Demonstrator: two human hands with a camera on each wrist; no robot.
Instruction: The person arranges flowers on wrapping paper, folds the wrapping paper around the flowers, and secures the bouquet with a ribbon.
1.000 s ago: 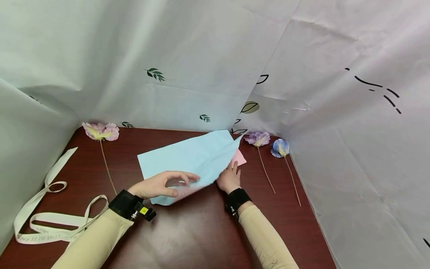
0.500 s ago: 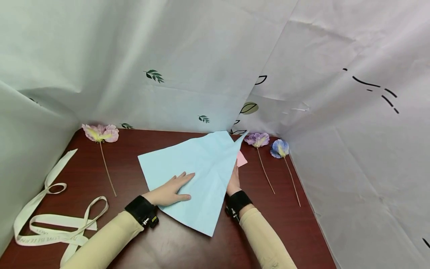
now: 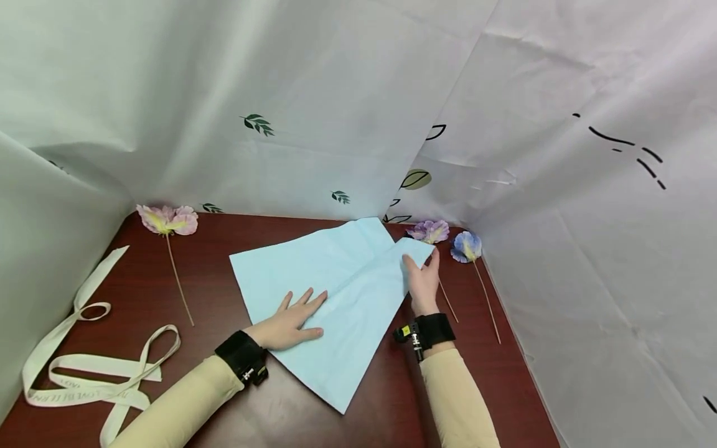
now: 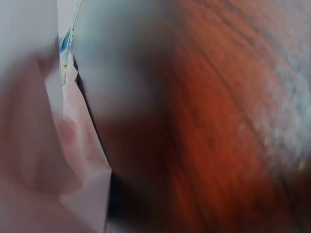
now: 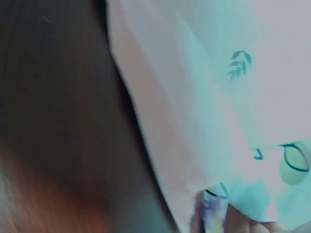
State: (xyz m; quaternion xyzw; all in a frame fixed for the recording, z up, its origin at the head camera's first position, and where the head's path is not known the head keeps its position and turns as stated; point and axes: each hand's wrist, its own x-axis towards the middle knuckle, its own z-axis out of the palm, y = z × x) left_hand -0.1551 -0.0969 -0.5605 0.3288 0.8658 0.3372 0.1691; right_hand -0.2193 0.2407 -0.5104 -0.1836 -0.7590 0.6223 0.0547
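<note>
A light blue sheet of paper lies on the dark red table, with a raised fold running diagonally across it toward the upper right. My left hand rests flat on its lower left part, fingers spread. At the upper right corner my right hand pinches the paper, thumb on top and fingers behind the edge. In the right wrist view the sheet slants across the middle, with fingertips at the bottom. The left wrist view is blurred and shows the paper's edge beside the table.
Right of the paper lie a purple flower, partly covered, and a blue flower on thin stems. A pink flower lies at the back left. White printed ribbon loops at the left. Hanging cloth encloses the table.
The left hand has come down flat onto the paper. The right hand has moved from under its edge up and right to the corner, unfolding it; the pink piece is now hidden.
</note>
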